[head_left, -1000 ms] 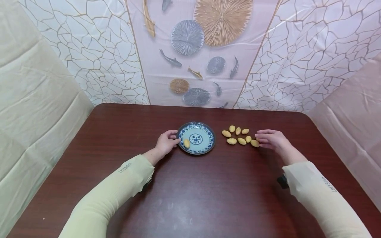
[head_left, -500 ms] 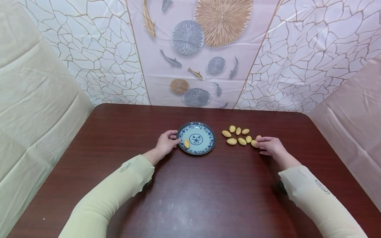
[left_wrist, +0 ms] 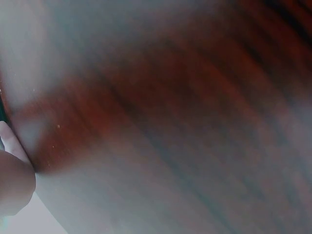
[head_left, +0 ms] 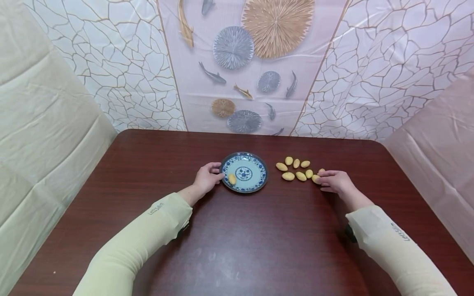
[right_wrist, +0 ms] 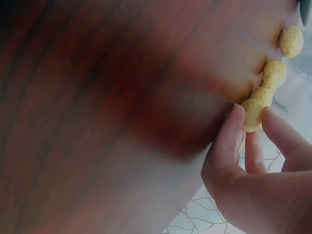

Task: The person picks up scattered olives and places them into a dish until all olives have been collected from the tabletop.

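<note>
A blue-and-white plate (head_left: 255, 181) lies on the table with one yellow oval piece (head_left: 232, 179) on its left part. My left hand (head_left: 207, 177) holds the plate's left rim, thumb at the edge and fingers curled beside it. The left wrist view catches only a bit of this hand (left_wrist: 14, 180) at its left border. Right of the plate, several yellow oval pieces (head_left: 288, 176) lie in a loose group. At the group's right end my right hand (head_left: 336, 183) pinches a yellow oval piece (right_wrist: 252, 116) with rough, wrinkled skin between thumb and finger.
The dark red-brown wooden table (head_left: 237, 238) has a rounded back edge against a patterned wall covering (head_left: 237, 102). Pale cloth (head_left: 44, 123) hangs along the left side, with similar cloth (head_left: 440, 148) on the right.
My right hand has come slightly down and toward the front, its fingertips now at the nearest right-end piece, uncovering the one behind. The left hand and plate have stayed still.
</note>
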`<state>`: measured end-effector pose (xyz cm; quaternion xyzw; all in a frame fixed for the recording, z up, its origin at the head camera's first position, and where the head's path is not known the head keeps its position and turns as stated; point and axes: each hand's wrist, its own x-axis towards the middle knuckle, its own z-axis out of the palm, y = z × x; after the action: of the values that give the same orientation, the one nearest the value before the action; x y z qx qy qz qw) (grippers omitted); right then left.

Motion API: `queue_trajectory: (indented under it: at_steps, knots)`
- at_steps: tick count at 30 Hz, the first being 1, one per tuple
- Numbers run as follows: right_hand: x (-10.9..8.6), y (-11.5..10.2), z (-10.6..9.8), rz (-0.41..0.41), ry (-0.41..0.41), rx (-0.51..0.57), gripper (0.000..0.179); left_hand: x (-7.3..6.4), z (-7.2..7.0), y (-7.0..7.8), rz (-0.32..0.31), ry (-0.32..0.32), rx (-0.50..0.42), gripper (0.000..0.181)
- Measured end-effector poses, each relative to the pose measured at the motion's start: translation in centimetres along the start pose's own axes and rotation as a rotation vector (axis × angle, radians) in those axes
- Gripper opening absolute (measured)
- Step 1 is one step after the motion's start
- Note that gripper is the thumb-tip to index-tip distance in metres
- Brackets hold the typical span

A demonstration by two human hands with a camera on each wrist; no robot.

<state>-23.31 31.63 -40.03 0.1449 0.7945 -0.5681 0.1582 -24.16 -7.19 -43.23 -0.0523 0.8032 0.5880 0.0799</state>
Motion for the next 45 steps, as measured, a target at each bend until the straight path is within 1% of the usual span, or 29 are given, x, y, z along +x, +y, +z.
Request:
queue_trajectory:
  at_steps: [3,5,6,10,11,15,16,19,20,22,25,27,31,32,37,45]
  knots:
    - [-0.2,-0.1,0.0,0.008,-0.006,0.004,0.043,0.0,0.0,-0.1,-0.006,-0.002,0.003,0.044]
    - [-0.3,-0.1,0.0,0.008,-0.017,0.021,0.040,0.0,0.0,-0.1,-0.009,-0.004,0.004,0.044]
    - [-0.4,-0.2,0.0,0.006,-0.023,0.035,0.037,0.0,0.0,-0.1,-0.009,-0.004,0.006,0.044]
    - [-0.6,-0.3,-0.2,-0.011,-0.046,0.101,0.013,0.0,0.1,-0.1,-0.011,-0.005,0.007,0.045]
    - [-0.6,-0.3,-0.3,-0.014,-0.049,0.116,0.010,0.0,0.1,-0.1,-0.010,-0.006,0.007,0.045]
    - [-0.7,-0.7,-0.6,-0.012,-0.072,0.158,0.008,0.0,0.0,0.0,0.000,-0.005,0.007,0.044]
    - [-0.7,-0.8,-0.6,-0.011,-0.077,0.158,0.011,0.0,0.0,0.0,0.003,-0.004,0.005,0.044]
    - [-0.7,-1.4,-0.5,-0.011,-0.083,0.140,0.031,0.0,0.0,0.0,0.013,-0.002,0.005,0.044]
    - [-0.7,-1.6,-0.4,-0.014,-0.085,0.138,0.035,0.0,0.0,0.0,0.014,-0.002,0.004,0.044]
    - [-0.7,-2.0,-0.3,-0.017,-0.086,0.134,0.032,0.0,0.0,0.0,0.016,-0.001,0.002,0.044]
    - [-0.7,-2.7,0.1,-0.024,-0.102,0.151,0.020,0.0,0.0,-0.1,0.012,-0.003,0.001,0.044]
    - [-0.8,-3.0,0.4,-0.026,-0.110,0.153,0.020,0.0,0.0,-0.1,0.011,-0.005,0.002,0.044]
    - [-0.9,-3.8,1.2,-0.037,-0.121,0.129,0.040,0.0,0.0,-0.2,0.009,-0.010,-0.003,0.044]
    - [-0.9,-4.0,1.5,-0.039,-0.121,0.119,0.043,0.0,0.0,-0.1,0.012,-0.010,-0.002,0.044]
    - [-1.0,-5.1,2.6,-0.042,-0.124,0.078,0.047,0.0,0.0,-0.1,0.010,-0.004,-0.007,0.044]
    - [-1.2,-6.1,4.8,-0.062,-0.169,0.046,0.054,0.0,0.1,-0.2,0.015,0.004,-0.004,0.045]
